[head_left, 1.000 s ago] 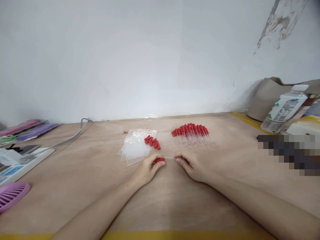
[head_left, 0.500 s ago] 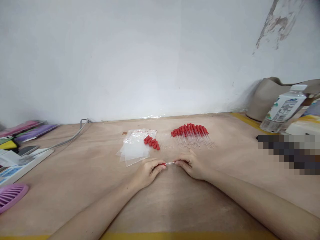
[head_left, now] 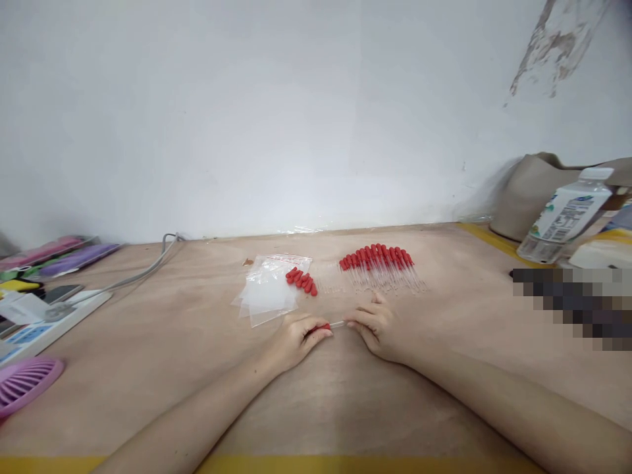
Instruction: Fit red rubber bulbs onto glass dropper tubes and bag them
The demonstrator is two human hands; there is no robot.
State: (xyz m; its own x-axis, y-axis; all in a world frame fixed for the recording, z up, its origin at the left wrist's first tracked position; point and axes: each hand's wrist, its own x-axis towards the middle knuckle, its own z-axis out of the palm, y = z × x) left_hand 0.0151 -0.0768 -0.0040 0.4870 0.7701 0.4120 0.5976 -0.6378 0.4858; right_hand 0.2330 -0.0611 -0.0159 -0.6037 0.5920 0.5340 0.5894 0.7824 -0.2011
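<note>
My left hand [head_left: 296,339] pinches a red rubber bulb [head_left: 326,326] between thumb and fingers, most of it covered. A clear glass dropper tube [head_left: 338,324] runs from the bulb to my right hand [head_left: 379,331], whose thumb and forefinger are closed on its far end. Beyond my hands lies a small group of loose red bulbs [head_left: 302,281], partly over clear plastic zip bags [head_left: 269,289]. Several thin glass tubes [head_left: 330,279] lie to the right of those bulbs. Farther right, a row of droppers [head_left: 378,263] has red bulbs on clear tubes.
On the left are a white power strip [head_left: 59,322] with a grey cable [head_left: 143,273], purple and pink packets [head_left: 79,259] and a pink fan-like object [head_left: 29,387]. A plastic bottle [head_left: 567,214] and a grey-brown bag [head_left: 516,191] stand at right. Yellow tape [head_left: 276,465] edges the table.
The view has shifted slightly. My right fingers have moved a little on the tube's end, with the thumb tucked lower. My left hand keeps its pinch on the red bulb.
</note>
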